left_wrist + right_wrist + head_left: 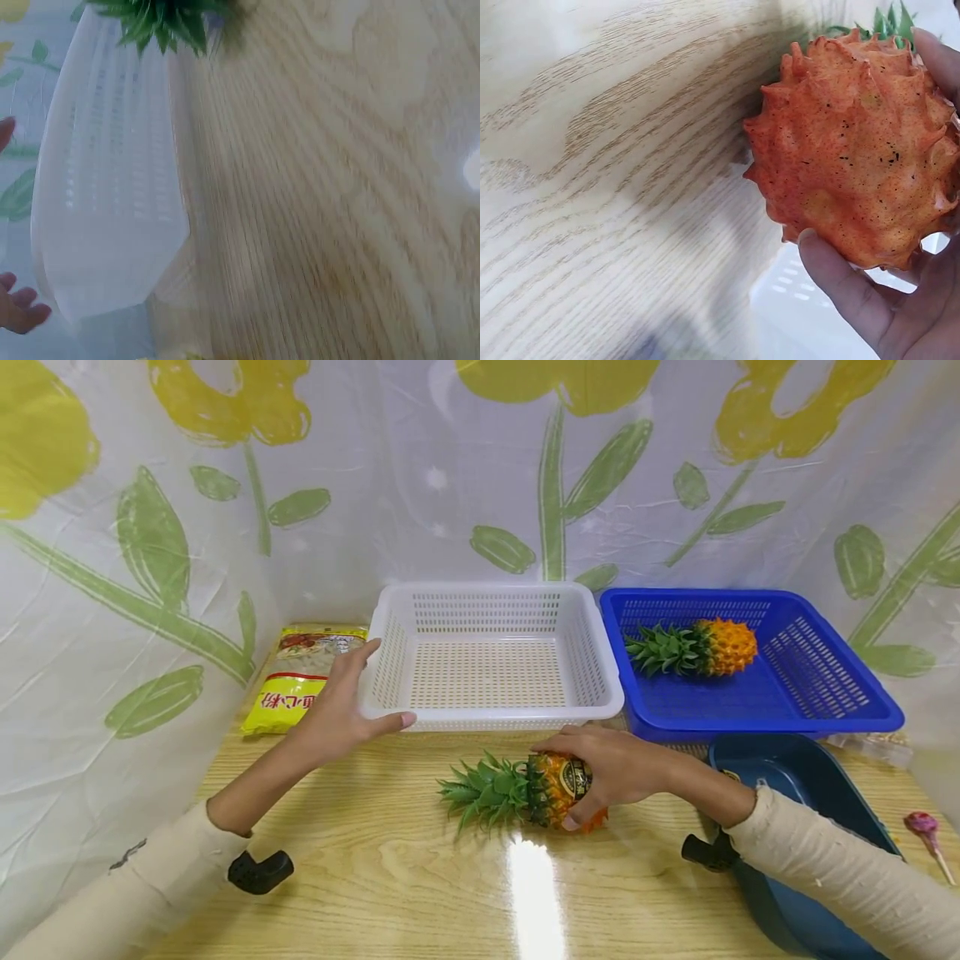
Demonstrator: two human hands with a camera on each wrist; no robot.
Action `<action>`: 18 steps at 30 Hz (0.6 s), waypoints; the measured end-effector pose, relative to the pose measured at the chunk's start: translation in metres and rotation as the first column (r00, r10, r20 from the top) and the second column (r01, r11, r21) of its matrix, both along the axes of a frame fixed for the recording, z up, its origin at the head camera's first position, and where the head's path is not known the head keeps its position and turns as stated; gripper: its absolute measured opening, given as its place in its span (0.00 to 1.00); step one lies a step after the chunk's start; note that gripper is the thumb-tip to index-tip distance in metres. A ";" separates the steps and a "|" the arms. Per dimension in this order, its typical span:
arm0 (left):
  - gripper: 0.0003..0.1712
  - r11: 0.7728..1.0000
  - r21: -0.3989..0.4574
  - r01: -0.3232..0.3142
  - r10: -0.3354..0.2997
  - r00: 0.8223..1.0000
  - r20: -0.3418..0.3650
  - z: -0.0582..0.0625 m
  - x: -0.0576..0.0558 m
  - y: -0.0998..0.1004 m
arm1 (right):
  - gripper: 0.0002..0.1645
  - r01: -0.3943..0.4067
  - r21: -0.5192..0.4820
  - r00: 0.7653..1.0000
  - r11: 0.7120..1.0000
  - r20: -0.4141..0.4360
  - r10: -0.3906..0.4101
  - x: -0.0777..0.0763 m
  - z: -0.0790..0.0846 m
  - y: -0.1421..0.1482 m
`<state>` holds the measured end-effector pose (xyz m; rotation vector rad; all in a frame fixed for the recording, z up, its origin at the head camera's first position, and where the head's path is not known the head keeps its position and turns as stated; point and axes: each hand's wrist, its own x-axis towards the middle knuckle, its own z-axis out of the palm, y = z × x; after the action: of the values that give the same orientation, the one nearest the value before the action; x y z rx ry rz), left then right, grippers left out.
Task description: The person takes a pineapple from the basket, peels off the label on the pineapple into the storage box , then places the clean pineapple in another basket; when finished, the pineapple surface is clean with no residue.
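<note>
In the head view, my right hand (pixel 618 764) grips an orange pineapple (pixel 551 785) with a black label, its leafy green crown pointing left, low over the wooden table. The right wrist view shows the spiky base of that pineapple (pixel 855 150) close up, with the thumb and fingers around it. My left hand (pixel 337 710) is spread at the near left corner of a white plastic basket (pixel 491 720); its thumb lies along the front rim and its fingertips reach the left rim. Nothing lies in this basket. Only fingertips (pixel 21 309) of the left hand show in its wrist view.
A blue basket (pixel 765 725) at the back right holds another pineapple (pixel 723 647). In front of it stands a dark teal tub (pixel 780 768), partly under the right forearm. A yellow bag (pixel 288 689) is at the left, a lollipop (pixel 924 831) at the right edge.
</note>
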<state>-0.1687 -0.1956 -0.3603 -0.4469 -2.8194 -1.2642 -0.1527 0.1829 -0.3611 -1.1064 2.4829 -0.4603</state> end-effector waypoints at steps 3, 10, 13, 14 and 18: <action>0.60 1.000 0.005 -0.024 0.024 1.000 -0.009 0.005 0.008 0.007 | 0.60 0.012 -0.009 1.000 1.000 0.010 -0.012 0.000 -0.001 0.001; 0.52 0.994 0.052 0.091 -0.087 0.993 -0.076 0.012 0.027 0.027 | 0.62 0.053 -0.007 0.998 0.999 0.024 -0.053 0.002 -0.002 0.002; 0.49 0.985 0.069 0.161 -0.156 0.985 -0.069 0.012 0.034 0.036 | 0.62 0.064 -0.015 0.998 0.998 0.030 -0.063 0.003 -0.002 0.002; 0.48 0.981 0.074 0.181 -0.176 0.982 -0.067 0.011 0.035 0.038 | 0.62 0.066 -0.021 0.997 0.998 0.034 -0.065 0.004 -0.002 0.002; 0.45 0.962 0.079 0.260 -0.256 0.965 -0.059 0.008 0.043 0.048 | 0.62 0.067 -0.042 0.997 0.997 0.045 -0.065 0.005 -0.002 0.002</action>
<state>-0.1255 -0.1471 -0.3519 -0.8528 -2.7212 -1.3883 -0.1481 0.1853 -0.3634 -1.0221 2.4886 -0.5536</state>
